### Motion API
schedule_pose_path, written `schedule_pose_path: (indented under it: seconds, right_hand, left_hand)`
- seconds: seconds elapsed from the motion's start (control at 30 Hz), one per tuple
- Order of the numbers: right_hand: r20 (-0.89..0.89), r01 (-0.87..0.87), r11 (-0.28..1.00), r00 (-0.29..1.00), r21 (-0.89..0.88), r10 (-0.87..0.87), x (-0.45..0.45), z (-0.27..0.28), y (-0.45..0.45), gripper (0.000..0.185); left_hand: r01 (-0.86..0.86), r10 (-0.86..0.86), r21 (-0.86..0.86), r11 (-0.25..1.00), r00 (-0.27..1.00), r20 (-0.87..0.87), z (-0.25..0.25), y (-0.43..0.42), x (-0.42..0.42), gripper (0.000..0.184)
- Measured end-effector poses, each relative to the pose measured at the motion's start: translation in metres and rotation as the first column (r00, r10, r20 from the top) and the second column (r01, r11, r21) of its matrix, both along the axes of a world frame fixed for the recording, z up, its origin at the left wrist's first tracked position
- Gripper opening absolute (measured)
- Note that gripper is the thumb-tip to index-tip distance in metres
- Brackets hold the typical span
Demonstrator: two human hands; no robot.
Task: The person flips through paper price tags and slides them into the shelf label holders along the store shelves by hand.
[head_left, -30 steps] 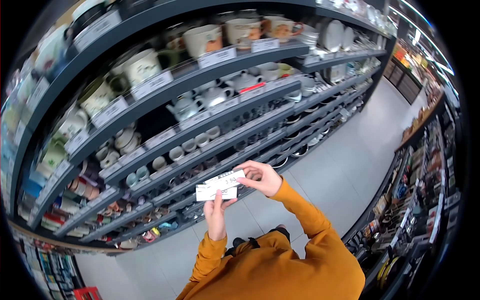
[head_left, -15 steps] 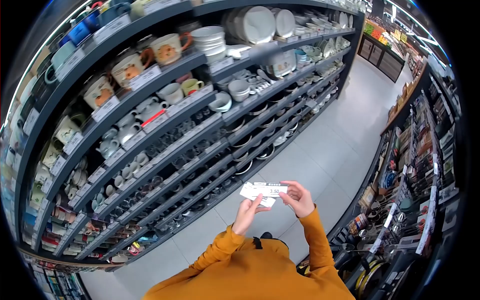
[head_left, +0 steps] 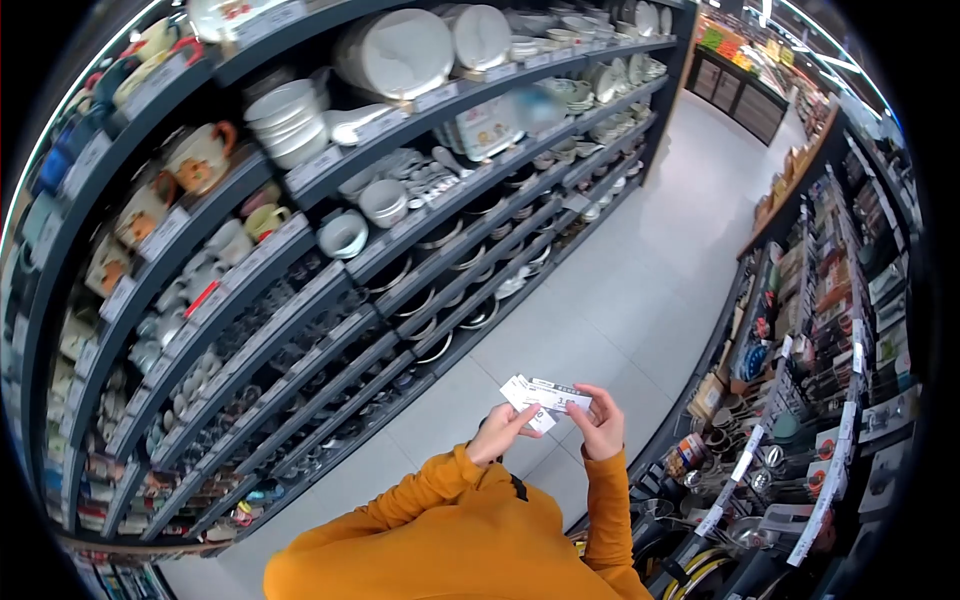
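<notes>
Several white price tags (head_left: 545,396) with black print are fanned out in front of my body, over the aisle floor. My left hand (head_left: 497,432) pinches them at their lower left, thumb on top. The fingers of my right hand (head_left: 600,422) close on the right end of the top tag, thumb on its face. Printed digits show on the top tag, but they are too small to read surely. Both hands stay well apart from the shelves.
To my left rises a dark shelf unit (head_left: 395,232) with mugs, stacked bowls (head_left: 287,120), large plates (head_left: 400,52) and glassware. Kitchen utensils and pans fill the right-hand rack (head_left: 770,440). Grey tiled floor (head_left: 610,290) runs between them towards a produce stand (head_left: 738,92).
The view has moved forward along the aisle, so the shelf goods have shifted left. Both hands still hold the tags, which now fan out slightly differently.
</notes>
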State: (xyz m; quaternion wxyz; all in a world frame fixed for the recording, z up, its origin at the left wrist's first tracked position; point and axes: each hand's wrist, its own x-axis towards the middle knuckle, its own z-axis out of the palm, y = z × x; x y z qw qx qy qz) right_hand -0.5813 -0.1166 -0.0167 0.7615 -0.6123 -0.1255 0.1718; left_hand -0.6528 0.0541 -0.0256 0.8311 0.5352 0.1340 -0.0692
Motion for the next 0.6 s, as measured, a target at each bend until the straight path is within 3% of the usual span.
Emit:
schedule_pose_path:
  seconds: [0.1,0.23,0.43,0.6]
  right_hand:
    - [-0.011,0.019,0.999,1.000,-0.031,-0.019,0.036,-0.007,-0.010,0.035]
    - [0.051,0.027,0.996,0.998,-0.085,-0.023,0.107,-0.003,-0.012,0.034]
    - [0.122,-0.045,0.989,0.991,-0.138,0.062,0.229,0.008,-0.004,0.035]
    - [0.039,-0.177,0.983,0.983,-0.055,0.179,0.305,-0.003,0.026,0.035]
  left_hand:
    - [0.125,-0.121,0.029,0.992,0.986,-0.114,-0.017,0.002,0.042,0.034]
    - [0.049,-0.048,-0.043,0.998,0.999,0.020,-0.015,-0.002,0.118,0.033]
    - [0.026,-0.023,-0.018,1.000,0.987,0.159,-0.002,0.010,0.232,0.032]
    - [-0.092,0.086,0.042,0.995,0.987,0.135,-0.002,0.026,0.286,0.033]
